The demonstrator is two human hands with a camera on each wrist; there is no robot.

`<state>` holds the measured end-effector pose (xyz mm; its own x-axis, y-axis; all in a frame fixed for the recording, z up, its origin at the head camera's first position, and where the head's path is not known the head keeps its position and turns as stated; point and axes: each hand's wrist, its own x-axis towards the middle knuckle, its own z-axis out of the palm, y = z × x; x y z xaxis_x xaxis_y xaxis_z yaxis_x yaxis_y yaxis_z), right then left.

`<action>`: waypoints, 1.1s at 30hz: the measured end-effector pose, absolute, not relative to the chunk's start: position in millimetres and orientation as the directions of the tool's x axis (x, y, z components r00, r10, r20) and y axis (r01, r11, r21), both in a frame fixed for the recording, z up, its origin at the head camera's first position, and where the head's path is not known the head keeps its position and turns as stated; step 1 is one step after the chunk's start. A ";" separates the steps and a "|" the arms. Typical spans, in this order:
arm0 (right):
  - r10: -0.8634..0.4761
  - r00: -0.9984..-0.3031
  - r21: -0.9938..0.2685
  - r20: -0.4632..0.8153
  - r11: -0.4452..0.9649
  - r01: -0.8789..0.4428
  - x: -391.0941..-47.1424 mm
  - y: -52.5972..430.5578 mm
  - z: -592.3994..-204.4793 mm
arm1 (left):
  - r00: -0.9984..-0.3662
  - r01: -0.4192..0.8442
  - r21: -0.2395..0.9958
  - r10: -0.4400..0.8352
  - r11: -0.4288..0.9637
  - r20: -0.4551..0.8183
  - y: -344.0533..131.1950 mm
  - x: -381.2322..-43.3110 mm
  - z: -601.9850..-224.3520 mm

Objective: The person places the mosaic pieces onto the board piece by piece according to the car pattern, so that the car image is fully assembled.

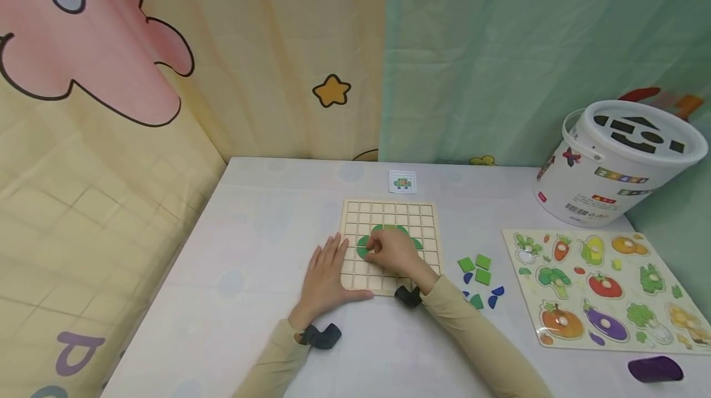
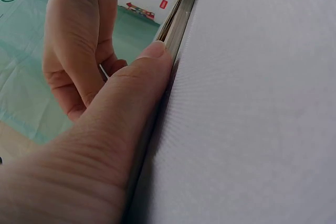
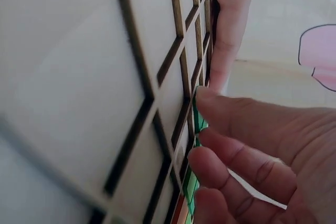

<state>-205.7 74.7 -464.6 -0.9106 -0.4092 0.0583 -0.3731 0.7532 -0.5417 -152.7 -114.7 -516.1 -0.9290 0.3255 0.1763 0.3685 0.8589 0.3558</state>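
Observation:
A wooden grid board (image 1: 358, 216) lies on the white table, with several green pieces (image 1: 390, 226) set in its cells in an arched row. My left hand (image 1: 324, 274) rests at the board's left side, fingers straight and spread. Its thumb (image 2: 128, 90) lies against the board's near edge in the left wrist view. Over the middle of the board, my right hand (image 1: 397, 253) has its fingers curled, and thumb and fingertips pinch a green rounded piece (image 3: 199, 119) right at the grid. The palm hides part of the pattern beneath.
Loose green squares (image 1: 483, 261) and blue half-rounds (image 1: 492, 302) lie right of the board. Behind it is a small pattern card (image 1: 402, 182). Farther right are a vegetable puzzle board (image 1: 577, 299), a white bucket (image 1: 611, 163) with a slotted lid, and a purple piece (image 1: 655, 369).

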 end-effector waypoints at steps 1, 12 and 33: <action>-0.410 -0.910 -0.541 0.053 0.755 -0.372 -204.1 77.2 -464.1 | -0.929 0.367 0.357 0.325 0.859 0.176 -114.7 -152.6 -515.8; -0.314 -0.947 -0.565 0.069 0.770 -0.296 -186.4 149.4 -452.9 | -0.932 0.359 0.354 0.317 0.864 0.173 -113.8 -153.4 -518.4; -0.055 -0.989 -0.443 -0.134 0.896 0.010 -163.6 242.8 -456.0 | -0.931 0.362 0.352 0.319 0.863 0.175 -113.9 -154.6 -520.9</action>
<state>-163.6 242.8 -456.0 -0.9894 -0.0551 -0.1344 0.0104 0.8962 -0.4435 -154.6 -113.9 -520.9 -0.9313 0.3193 0.1751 0.3621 0.8633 0.3515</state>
